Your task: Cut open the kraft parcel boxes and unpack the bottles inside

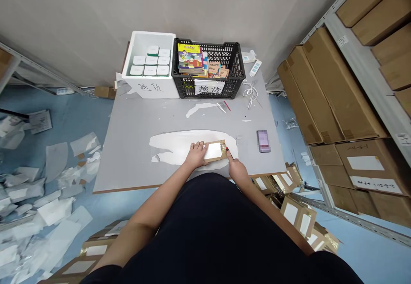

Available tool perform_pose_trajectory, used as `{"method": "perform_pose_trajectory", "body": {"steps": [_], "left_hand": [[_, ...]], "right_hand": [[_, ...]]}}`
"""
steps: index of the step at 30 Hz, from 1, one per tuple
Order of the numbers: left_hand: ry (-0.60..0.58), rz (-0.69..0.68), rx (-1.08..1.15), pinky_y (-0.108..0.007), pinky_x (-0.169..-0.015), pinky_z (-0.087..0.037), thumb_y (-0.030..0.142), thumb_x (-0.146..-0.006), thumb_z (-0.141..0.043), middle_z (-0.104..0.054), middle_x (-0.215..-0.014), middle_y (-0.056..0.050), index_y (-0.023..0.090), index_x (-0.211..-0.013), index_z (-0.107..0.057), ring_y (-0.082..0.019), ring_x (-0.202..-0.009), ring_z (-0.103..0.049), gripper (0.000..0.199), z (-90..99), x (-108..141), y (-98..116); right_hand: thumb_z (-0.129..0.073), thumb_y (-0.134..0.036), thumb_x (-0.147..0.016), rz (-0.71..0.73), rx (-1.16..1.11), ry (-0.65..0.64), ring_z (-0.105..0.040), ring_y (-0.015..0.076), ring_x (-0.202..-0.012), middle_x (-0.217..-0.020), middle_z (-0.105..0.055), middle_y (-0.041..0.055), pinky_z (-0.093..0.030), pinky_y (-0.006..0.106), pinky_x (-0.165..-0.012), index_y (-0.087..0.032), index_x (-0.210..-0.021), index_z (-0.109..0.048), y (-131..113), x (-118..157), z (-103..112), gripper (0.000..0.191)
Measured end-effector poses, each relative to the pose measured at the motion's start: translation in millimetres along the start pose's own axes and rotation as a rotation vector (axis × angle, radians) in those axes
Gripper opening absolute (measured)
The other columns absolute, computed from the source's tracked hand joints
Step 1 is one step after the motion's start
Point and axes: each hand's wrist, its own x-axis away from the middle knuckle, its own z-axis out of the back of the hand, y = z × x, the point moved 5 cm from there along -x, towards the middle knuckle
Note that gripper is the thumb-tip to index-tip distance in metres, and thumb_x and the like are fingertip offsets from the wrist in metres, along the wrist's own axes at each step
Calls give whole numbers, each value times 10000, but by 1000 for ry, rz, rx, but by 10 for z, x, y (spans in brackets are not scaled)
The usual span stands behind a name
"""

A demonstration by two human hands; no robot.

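My left hand point(197, 154) grips the left end of a small flat cardboard box point(221, 161), holding it against the table. A white label point(213, 150) covers much of the box's top, and shiny tape point(222, 147) wraps its right end. At that taped end, my right hand point(238, 169) is closed around a small utility knife point(227, 149) with a red and black body, most of it hidden by the fingers. Under the box lies a worn, irregular white patch point(173, 140) on the grey table point(128, 147).
A white foam box point(154, 88) with small white boxes and a black crate point(210, 91) of books stand at the back. A phone point(263, 141) lies right; a white cable point(250, 92) lies behind it. Cartons point(321, 87) fill the right shelf. Wrappers point(54, 207) litter the left floor.
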Motion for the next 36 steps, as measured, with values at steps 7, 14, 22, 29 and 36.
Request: {"method": "perform_pose_trajectory", "body": {"steps": [7, 14, 22, 29, 36], "left_hand": [[5, 1, 32, -522, -1116, -150, 528, -629, -747, -370, -1464, -227, 136, -1479, -305, -398, -1336, -309, 1035, -30, -1, -18], [0, 8, 97, -535, -1118, -132, 498, -611, -771, -359, -1466, -239, 126, -1476, -313, -412, -1342, -297, 1046, -69, -14, -41], [33, 3, 133, -533, -1126, -104, 466, -609, -779, -359, -1468, -228, 146, -1476, -318, -410, -1336, -303, 1033, -101, -12, -58], [51, 4, 136, -544, -1127, -100, 478, -599, -786, -369, -1456, -235, 126, -1470, -334, -417, -1330, -306, 1043, -117, -15, -66], [42, -8, 131, -536, -1136, -100, 486, -608, -779, -368, -1466, -227, 137, -1476, -328, -402, -1342, -307, 1038, -127, -24, -82]], "right_hand": [[-361, -79, -914, -26, 136, -64, -663, 242, -834, -1001, -640, 167, -470, 307, -720, -179, -1545, -115, -94, 112, -3, 685], [-418, -60, -883, -34, 205, -93, -666, 236, -858, -1005, -642, 157, -463, 284, -700, -158, -1544, -74, -149, 206, -8, 752], [-416, -69, -887, -43, 180, -138, -663, 249, -898, -1030, -657, 176, -451, 299, -724, -166, -1547, -49, -222, 190, 105, 761], [-441, -114, -897, -83, 117, -246, -654, 259, -930, -1040, -684, 155, -419, 297, -731, -199, -1547, -102, -110, 242, -38, 739], [-391, -171, -941, -73, 86, -154, -648, 244, -886, -991, -694, 130, -398, 290, -733, -233, -1544, -153, -58, 381, -4, 651]]}}
